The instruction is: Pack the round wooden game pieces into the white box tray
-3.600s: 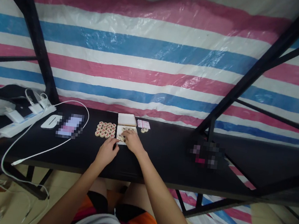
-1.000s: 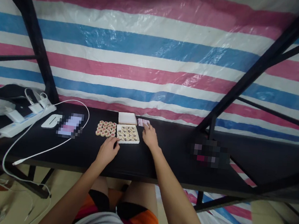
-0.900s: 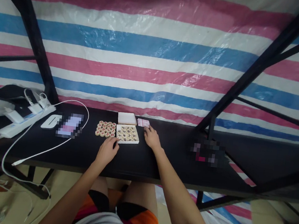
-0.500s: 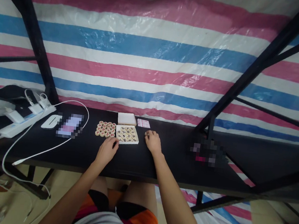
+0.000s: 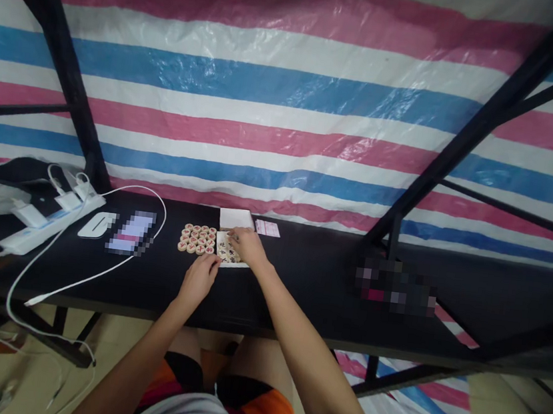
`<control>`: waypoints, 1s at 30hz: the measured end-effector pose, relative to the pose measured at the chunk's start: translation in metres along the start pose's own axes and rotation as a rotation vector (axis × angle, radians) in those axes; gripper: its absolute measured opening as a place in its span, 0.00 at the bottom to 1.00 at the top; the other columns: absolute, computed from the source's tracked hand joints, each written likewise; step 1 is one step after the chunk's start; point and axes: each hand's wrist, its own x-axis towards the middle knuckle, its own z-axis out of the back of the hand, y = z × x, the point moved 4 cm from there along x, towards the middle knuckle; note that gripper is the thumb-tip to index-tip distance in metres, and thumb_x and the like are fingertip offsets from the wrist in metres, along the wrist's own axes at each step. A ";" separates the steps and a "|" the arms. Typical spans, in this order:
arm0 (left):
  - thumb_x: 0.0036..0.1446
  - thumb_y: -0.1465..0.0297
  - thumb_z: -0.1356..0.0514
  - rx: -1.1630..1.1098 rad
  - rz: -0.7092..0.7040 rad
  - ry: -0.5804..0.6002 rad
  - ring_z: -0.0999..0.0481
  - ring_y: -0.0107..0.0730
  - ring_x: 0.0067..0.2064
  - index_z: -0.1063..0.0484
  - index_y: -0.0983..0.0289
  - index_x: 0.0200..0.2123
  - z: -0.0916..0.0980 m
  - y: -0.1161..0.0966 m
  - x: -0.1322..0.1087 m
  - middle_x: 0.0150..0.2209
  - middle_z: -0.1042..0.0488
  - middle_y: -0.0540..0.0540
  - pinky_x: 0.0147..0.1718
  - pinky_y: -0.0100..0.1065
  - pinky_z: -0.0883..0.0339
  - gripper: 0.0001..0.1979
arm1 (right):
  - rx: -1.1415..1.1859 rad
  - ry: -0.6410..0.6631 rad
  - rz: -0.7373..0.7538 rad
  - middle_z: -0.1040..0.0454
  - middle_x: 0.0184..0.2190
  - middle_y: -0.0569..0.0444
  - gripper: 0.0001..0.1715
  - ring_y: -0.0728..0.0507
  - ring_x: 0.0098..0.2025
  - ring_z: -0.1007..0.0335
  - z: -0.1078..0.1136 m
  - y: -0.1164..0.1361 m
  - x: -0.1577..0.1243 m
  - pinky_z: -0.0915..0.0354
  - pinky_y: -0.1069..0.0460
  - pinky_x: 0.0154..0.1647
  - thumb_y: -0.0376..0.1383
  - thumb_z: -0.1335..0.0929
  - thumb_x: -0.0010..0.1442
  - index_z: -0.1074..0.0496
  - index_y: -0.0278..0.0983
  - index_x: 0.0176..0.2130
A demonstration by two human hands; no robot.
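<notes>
An open white box [image 5: 235, 266] on the black tabletop holds several round Chinese chess pieces with black characters. My left hand [image 5: 198, 279] is closed at its front left corner, thumb and fingertips gripping the edge. Over the box's right side reaches my right hand [image 5: 250, 247], its fingers pinched around a Chinese chess piece at the far end; the fingers mostly hide that piece. Left of the box, round pieces with red characters [image 5: 196, 239] stand in neat rows.
A white lid [image 5: 235, 219] and a pink-and-white card [image 5: 268, 228] lie behind the box. To the left are a blurred phone [image 5: 131, 232], a white cable, and a power strip [image 5: 47, 222] with plugs. A blurred dark object [image 5: 392, 285] sits right. Black metal posts flank the table.
My right hand has moved left from the bare tabletop to above the box, covering part of its pieces. The left hand stays at the box's corner.
</notes>
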 end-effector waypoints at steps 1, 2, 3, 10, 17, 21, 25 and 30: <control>0.61 0.73 0.49 0.001 -0.004 -0.001 0.28 0.34 0.40 0.29 0.62 0.37 0.000 0.001 0.000 0.39 0.26 0.55 0.42 0.34 0.35 0.09 | -0.019 0.020 0.006 0.24 0.41 0.50 0.12 0.43 0.46 0.33 -0.004 0.005 0.006 0.42 0.52 0.48 0.36 0.36 0.62 0.27 0.38 0.44; 0.61 0.74 0.49 0.003 -0.007 -0.001 0.28 0.34 0.41 0.29 0.62 0.36 -0.001 0.001 0.000 0.39 0.26 0.55 0.42 0.34 0.35 0.09 | -0.034 0.042 0.006 0.24 0.40 0.50 0.11 0.43 0.45 0.33 -0.007 0.008 0.011 0.42 0.52 0.47 0.37 0.36 0.62 0.27 0.38 0.43; 0.61 0.73 0.49 0.005 -0.007 -0.002 0.28 0.35 0.41 0.29 0.62 0.36 -0.001 0.002 0.000 0.39 0.26 0.55 0.42 0.34 0.35 0.09 | -0.046 0.060 0.004 0.24 0.40 0.50 0.11 0.43 0.45 0.33 -0.011 0.010 0.015 0.42 0.52 0.46 0.37 0.36 0.62 0.27 0.38 0.43; 0.61 0.73 0.50 0.001 -0.002 0.003 0.28 0.34 0.40 0.30 0.62 0.37 -0.002 0.002 0.000 0.39 0.27 0.55 0.42 0.34 0.35 0.09 | -0.053 0.030 0.073 0.25 0.43 0.50 0.12 0.43 0.46 0.35 -0.023 0.011 0.017 0.43 0.52 0.50 0.38 0.37 0.63 0.25 0.38 0.42; 0.60 0.74 0.49 0.004 0.004 -0.015 0.28 0.33 0.39 0.30 0.62 0.36 -0.002 0.002 0.000 0.38 0.27 0.55 0.40 0.33 0.35 0.08 | -0.113 0.085 0.076 0.24 0.42 0.48 0.15 0.43 0.46 0.35 -0.020 0.011 0.011 0.43 0.51 0.49 0.37 0.39 0.65 0.25 0.37 0.42; 0.59 0.75 0.49 -0.002 0.009 -0.009 0.28 0.33 0.39 0.30 0.62 0.36 -0.002 0.002 0.000 0.38 0.27 0.55 0.40 0.33 0.35 0.08 | -0.126 0.109 0.084 0.25 0.43 0.47 0.15 0.42 0.47 0.35 -0.017 0.014 0.009 0.43 0.50 0.49 0.36 0.39 0.64 0.24 0.36 0.41; 0.59 0.75 0.49 -0.012 0.019 -0.010 0.28 0.34 0.40 0.30 0.63 0.36 0.000 0.000 -0.002 0.39 0.27 0.55 0.41 0.33 0.35 0.08 | -0.056 -0.006 0.067 0.27 0.46 0.47 0.19 0.42 0.48 0.36 -0.010 -0.004 0.011 0.44 0.49 0.52 0.38 0.42 0.66 0.26 0.36 0.45; 0.57 0.75 0.48 -0.016 0.029 -0.022 0.28 0.35 0.40 0.30 0.62 0.35 0.003 -0.003 -0.001 0.38 0.27 0.55 0.41 0.34 0.35 0.07 | -0.083 -0.075 -0.215 0.38 0.60 0.43 0.26 0.40 0.59 0.43 -0.005 -0.077 -0.003 0.47 0.46 0.58 0.39 0.46 0.67 0.36 0.34 0.58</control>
